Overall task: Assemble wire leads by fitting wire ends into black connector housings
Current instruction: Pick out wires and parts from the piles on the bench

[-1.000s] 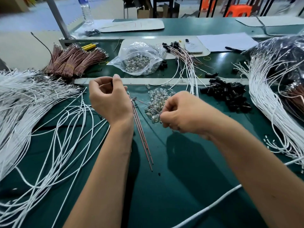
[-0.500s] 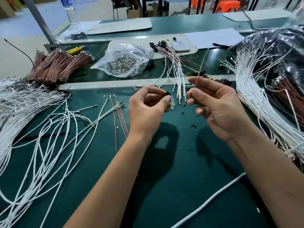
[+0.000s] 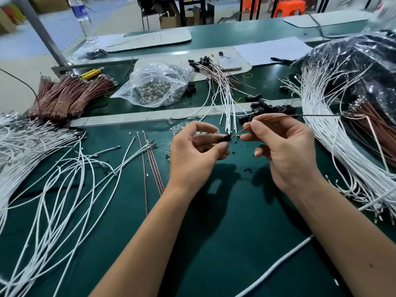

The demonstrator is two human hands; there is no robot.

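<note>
The left hand (image 3: pixel 196 151) pinches a black connector housing (image 3: pixel 223 139) between thumb and curled fingers, just above the green mat (image 3: pixel 214 243), and every place here is given from that housing. Just to its right, the right hand (image 3: pixel 287 151) pinches a brown wire (image 3: pixel 276 117) between thumb and forefinger close to its end, whose tip touches or nearly touches the housing's mouth (whether it has entered, I cannot tell). To seat it well, I judge the wire should be held close to the tip so it does not buckle, lined up straight with the opening, and pushed while the left hand keeps the housing steady. The wire's tail runs far right from the housing into the white wire bundle (image 3: pixel 334 146), where it could snag. Beyond the housing lie loose black housings (image 3: pixel 272 108) and finished leads (image 3: pixel 227 103); to its left, loose white wires (image 3: pixel 75 179). The open room lies nearer the person than the housing, on bare mat.
</note>
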